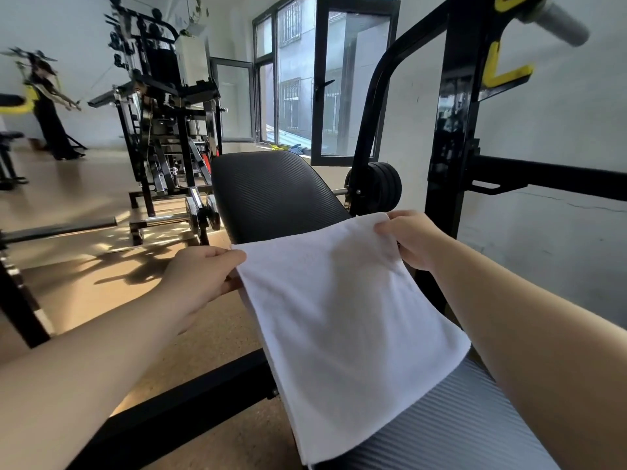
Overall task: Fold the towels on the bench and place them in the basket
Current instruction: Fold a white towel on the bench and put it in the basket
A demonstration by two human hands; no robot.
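**A:** What are the fingers doing?

**B:** The left hand (203, 276) pinches the white towel (342, 320) at its nine o'clock corner and the right hand (412, 240) pinches it at one o'clock. That pulls the far edge taut, likely for a fold.

**A:** And the towel itself?

**B:** Its near end trails over the weight bench (271, 195) toward six o'clock. There's no basket in view.

White terry-cloth towel (342, 320), ribbed matt black bench pad (271, 195), glossy metal rack (454, 130)

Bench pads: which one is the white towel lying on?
The near grey ribbed pad: the white towel lies across it. The far black tilted pad is mostly bare.
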